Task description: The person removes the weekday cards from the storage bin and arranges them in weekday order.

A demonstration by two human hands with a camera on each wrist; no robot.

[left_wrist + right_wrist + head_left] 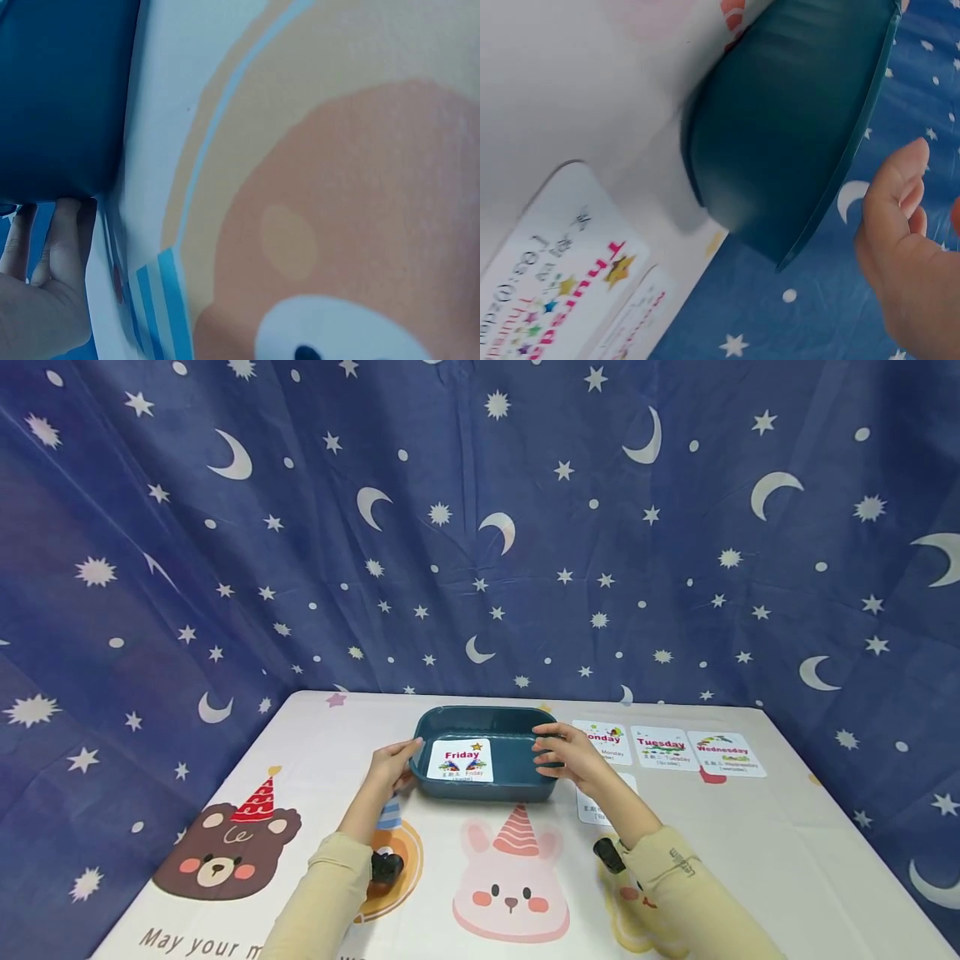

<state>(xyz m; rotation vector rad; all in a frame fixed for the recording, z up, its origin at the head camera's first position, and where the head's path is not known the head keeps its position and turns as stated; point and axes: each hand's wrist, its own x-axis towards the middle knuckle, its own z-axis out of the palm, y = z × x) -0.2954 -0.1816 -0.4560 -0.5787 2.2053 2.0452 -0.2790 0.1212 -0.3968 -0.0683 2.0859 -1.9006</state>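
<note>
A dark blue-green tray [480, 792] with raised sides sits at the back middle of the table. Inside it, toward the left, lies a white "Friday" card [460, 760]. My left hand [390, 768] holds the tray's left end, its fingers against the end wall in the left wrist view. Over the right end is my right hand [572, 756], fingers spread and loosely bent. In the right wrist view that hand [904, 262] appears apart from the tray wall, with nothing in its grasp.
To the right lie a "Monday" card [611, 747], a "Tuesday" card [663, 749] and a "Wednesday" card [726, 754] in a row. A "Thursday" card [555, 262] lies below Monday, partly hidden by the right arm in the head view. A starry blue curtain [450, 552] hangs behind the printed tablecloth [780, 860].
</note>
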